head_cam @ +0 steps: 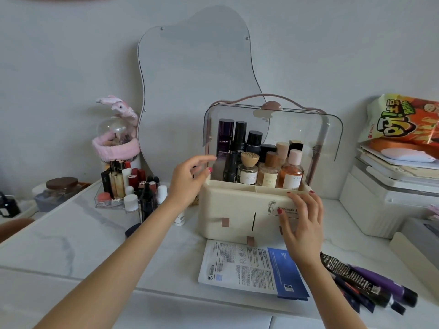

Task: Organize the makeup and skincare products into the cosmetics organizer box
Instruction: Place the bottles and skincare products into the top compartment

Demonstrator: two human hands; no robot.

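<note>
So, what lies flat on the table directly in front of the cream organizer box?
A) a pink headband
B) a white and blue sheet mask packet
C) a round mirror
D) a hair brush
B: a white and blue sheet mask packet lies flat on the table, just in front of the organizer box, between the two forearms.

Tall purple bottle (225, 136), up beyond your left hand (190, 178): you can read "REVITALIFT".
Round-capped perfume bottle (247, 170), between your hands: "Mo Ra", the rest hidden.
Organizer box (237, 210) front, at your right hand (303, 222): "Serious", the rest is covered by your fingers.
Pink-capped bottle (291, 172), above your right hand: label too small for you to read.
</note>
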